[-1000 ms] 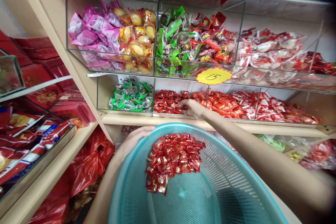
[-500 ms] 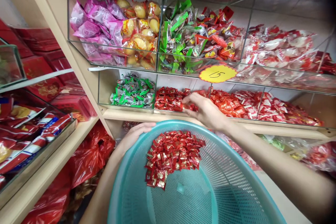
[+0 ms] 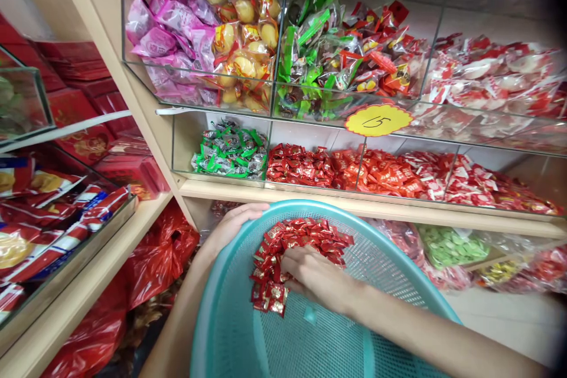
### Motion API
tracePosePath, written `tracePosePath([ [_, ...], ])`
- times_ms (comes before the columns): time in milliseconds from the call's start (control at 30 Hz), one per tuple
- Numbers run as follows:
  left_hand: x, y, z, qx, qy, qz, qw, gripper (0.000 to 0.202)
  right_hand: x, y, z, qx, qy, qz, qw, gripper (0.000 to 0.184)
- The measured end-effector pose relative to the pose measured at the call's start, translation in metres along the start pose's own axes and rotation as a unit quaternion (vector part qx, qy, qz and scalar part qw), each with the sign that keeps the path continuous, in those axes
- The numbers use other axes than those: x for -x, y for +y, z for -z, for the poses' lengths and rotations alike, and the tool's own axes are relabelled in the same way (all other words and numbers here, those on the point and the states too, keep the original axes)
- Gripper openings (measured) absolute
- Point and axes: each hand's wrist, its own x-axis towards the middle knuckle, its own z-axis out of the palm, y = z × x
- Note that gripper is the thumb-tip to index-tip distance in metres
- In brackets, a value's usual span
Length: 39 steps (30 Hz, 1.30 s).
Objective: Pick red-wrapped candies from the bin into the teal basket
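Observation:
A teal plastic basket stands tilted in front of me, with a heap of red and gold wrapped candies in its far part. My left hand is closed over the far left of its rim. Inside the basket, my right hand has its fingers curled down into the heap, touching the candies; the fingertips are hidden among them. Just beyond the rim, a clear shelf bin holds similar red candies.
Green and silver sweets fill the bin at left, with orange-red packets to the right. A yellow tag marked 15 hangs above. Red plastic bags hang at left, below a wooden shelf edge.
My right hand has moved from the shelf bin of red candies down into the basket and onto the heap. My left hand keeps its hold on the rim. The view has shifted slightly.

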Motion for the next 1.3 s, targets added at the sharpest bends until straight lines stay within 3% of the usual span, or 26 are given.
tracePosePath([
  [300,0.001,-0.001,0.001,-0.004,-0.009,-0.018,1.000,0.032,-0.013,-0.008,-0.012,0.130,0.038,0.045,0.990,0.012],
  [533,-0.001,-0.001,0.002,-0.001,-0.004,-0.007,1.000,0.031,-0.017,-0.009,-0.022,0.185,0.030,0.058,0.981,0.013],
  [633,-0.002,-0.001,0.003,-0.007,-0.004,-0.015,1.000,0.030,-0.016,-0.009,-0.011,0.179,0.061,0.065,0.980,0.017],
  [767,-0.004,-0.002,0.006,-0.005,-0.010,-0.026,1.000,0.030,-0.018,0.008,0.035,0.170,0.140,0.062,0.974,0.027],
  [867,-0.004,-0.003,0.007,-0.003,-0.016,-0.002,1.000,0.033,-0.024,0.043,0.077,0.154,0.207,0.007,0.966,0.026],
  [967,-0.004,-0.004,0.007,0.012,-0.013,0.015,1.000,0.036,-0.034,0.087,0.104,0.162,0.255,-0.105,0.947,0.022],
  [1033,-0.005,-0.004,0.007,0.019,-0.004,0.018,1.000,0.037,-0.042,0.109,0.113,0.175,0.233,-0.195,0.936,0.027],
  [1133,-0.006,-0.002,0.006,0.010,0.002,0.018,1.000,0.034,-0.054,0.122,0.116,0.213,0.143,-0.306,0.917,0.041],
  [1200,-0.006,-0.001,0.005,0.002,0.000,0.018,1.000,0.031,-0.061,0.122,0.115,0.238,0.094,-0.342,0.904,0.051],
  [1300,-0.004,0.000,0.003,0.013,-0.003,0.021,1.000,0.029,-0.067,0.121,0.112,0.245,0.066,-0.355,0.900,0.057],
])
